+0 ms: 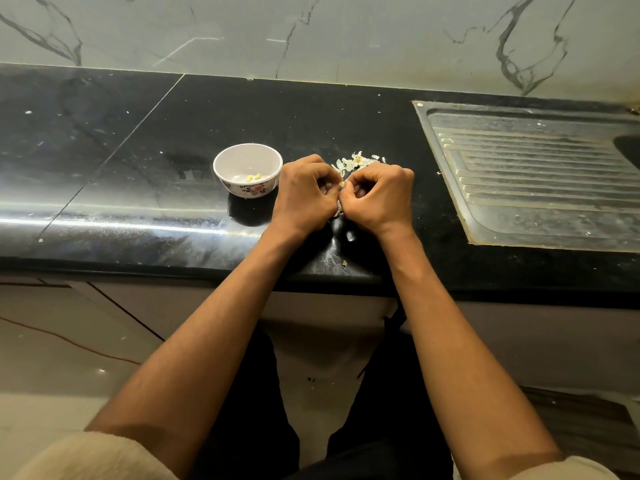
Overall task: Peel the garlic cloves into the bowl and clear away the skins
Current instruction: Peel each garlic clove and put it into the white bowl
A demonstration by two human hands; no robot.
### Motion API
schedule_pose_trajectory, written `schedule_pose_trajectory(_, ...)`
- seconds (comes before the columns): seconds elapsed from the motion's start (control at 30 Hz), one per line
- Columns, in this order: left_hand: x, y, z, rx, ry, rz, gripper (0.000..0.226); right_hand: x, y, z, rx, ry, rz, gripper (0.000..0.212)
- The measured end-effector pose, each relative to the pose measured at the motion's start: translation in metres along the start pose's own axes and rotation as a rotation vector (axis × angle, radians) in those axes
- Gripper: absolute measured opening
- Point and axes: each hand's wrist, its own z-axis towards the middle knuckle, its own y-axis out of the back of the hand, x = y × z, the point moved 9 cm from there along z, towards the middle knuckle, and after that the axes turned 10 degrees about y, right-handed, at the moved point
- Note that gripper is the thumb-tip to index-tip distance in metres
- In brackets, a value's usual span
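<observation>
A white bowl [247, 168] with a flower pattern stands on the black counter, with two peeled garlic cloves [253, 177] at its bottom. Just right of the bowl, my left hand [304, 192] and my right hand [377, 195] meet knuckle to knuckle, fingers curled. Between their fingertips they pinch a small garlic clove [342, 184], mostly hidden. A pile of pale garlic skins [356, 161] lies on the counter just behind my hands.
The black stone counter [138, 161] runs left to right, its front edge below my wrists. A steel sink drainboard [533, 174] is set into it at the right. A marble wall rises behind. A small scrap [345, 263] lies near the front edge.
</observation>
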Motion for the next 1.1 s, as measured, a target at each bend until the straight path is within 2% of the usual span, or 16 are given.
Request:
schedule_pose_trajectory(0.13,0.004,0.0,0.001,0.005,0.02,-0.066,0.014,-0.008,0.001,-0.001,-0.038,-0.08,0.066,0.012)
schedule_pose_trajectory(0.3,0.014,-0.001,0.003,0.062,0.149,-0.254,0.008,-0.021,-0.005,-0.004,-0.056,-0.242,0.276,0.013)
schedule_pose_trajectory(0.5,0.024,-0.007,0.003,0.172,0.292,-0.454,0.013,-0.027,-0.007,-0.006,-0.074,-0.319,0.433,0.013)
schedule_pose_trajectory(0.87,0.028,-0.013,0.003,0.226,0.362,-0.522,0.007,-0.032,-0.007,-0.008,-0.074,-0.368,0.441,0.014)
schedule_pose_trajectory(1.1,0.03,-0.015,0.003,0.234,0.378,-0.524,0.009,-0.036,-0.001,-0.008,-0.122,-0.384,0.363,0.017)
